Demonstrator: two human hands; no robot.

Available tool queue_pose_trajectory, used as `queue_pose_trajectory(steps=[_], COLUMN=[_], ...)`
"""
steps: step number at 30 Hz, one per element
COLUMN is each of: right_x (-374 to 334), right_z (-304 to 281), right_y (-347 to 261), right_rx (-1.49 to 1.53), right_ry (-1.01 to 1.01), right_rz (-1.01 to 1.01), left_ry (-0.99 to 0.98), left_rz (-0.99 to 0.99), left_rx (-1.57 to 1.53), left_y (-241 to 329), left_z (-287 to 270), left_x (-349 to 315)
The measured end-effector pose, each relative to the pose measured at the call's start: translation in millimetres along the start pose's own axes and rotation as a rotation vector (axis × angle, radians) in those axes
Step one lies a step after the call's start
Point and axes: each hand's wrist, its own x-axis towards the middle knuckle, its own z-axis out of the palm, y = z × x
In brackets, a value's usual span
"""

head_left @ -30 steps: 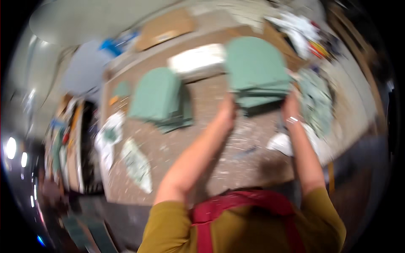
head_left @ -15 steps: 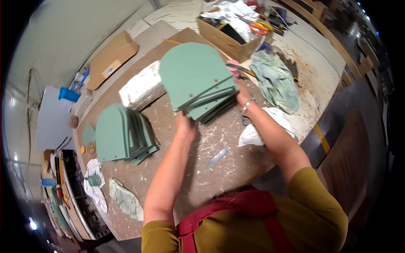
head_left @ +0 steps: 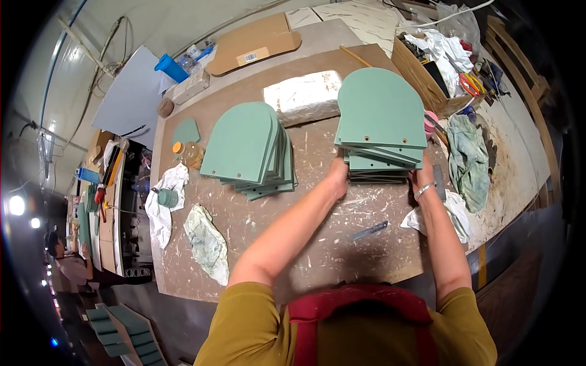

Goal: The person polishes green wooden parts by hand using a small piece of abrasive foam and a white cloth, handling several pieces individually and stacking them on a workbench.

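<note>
A stack of green round-topped panels (head_left: 381, 104) stands on the right part of the worktable, its edges uneven and small holes along the near edge. My left hand (head_left: 339, 172) grips its near left corner, with the fingers partly hidden beneath. At the near right corner my right hand (head_left: 421, 175), with a bracelet on the wrist, grips the same stack. To the left, a second stack of similar green panels (head_left: 239, 141) rests on the table, fanned slightly out of line. Between the two stacks lies a white wrapped block (head_left: 302, 94). A thin blade-like strip (head_left: 369, 230) lies in front of the held stack.
Cloths (head_left: 206, 244) lie at the left and a green-stained rag (head_left: 467, 161) at the right of the brown tabletop (head_left: 317, 262). A bottle with an orange cap (head_left: 189, 154) stands far left. A cardboard box of tools (head_left: 421, 76) sits at the back right. Another person (head_left: 73, 262) works off left.
My view has swung left, so the table's contents appear farther right. The held stack now points straight away from me rather than slanting. Both hands stay on it.
</note>
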Motion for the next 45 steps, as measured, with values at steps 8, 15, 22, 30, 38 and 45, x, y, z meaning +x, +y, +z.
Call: queue_pose_trajectory(steps=[8, 15, 22, 30, 38, 45], right_x=[0.3, -27.1, -113.2, -238.6, -342.0, -376.6], right_z=[-2.1, -3.4, 10.4, 37.0, 56.4, 78.6], right_y=[9.7, 45.8, 75.4, 122.4, 189.6, 237.6], right_rx=[0.107, 0.148, 0.028, 0.074, 0.25, 0.382], right_ry=[0.01, -0.058, -0.104, -0.095, -0.097, -0.125], right_rz=[-0.046, -0.093, -0.008, 0.138, 0.332, 0.488], left_ry=[0.02, 0.064, 0.096, 0.152, -0.025, -0.15], left_rz=[-0.024, 0.009, 0.019, 0.002, -0.118, -0.209], left_rx=[0.039, 0.105, 0.091, 0.033, 0.178, 0.171], left_y=[-10.5, -6.7, -22.5, -44.4, -9.4, -7.9], left_z=[2.9, -15.5, -74.8, -204.3, -322.4, -422.3], left_x=[11.6, -60.2, -149.5, -225.7, -251.0, -215.3])
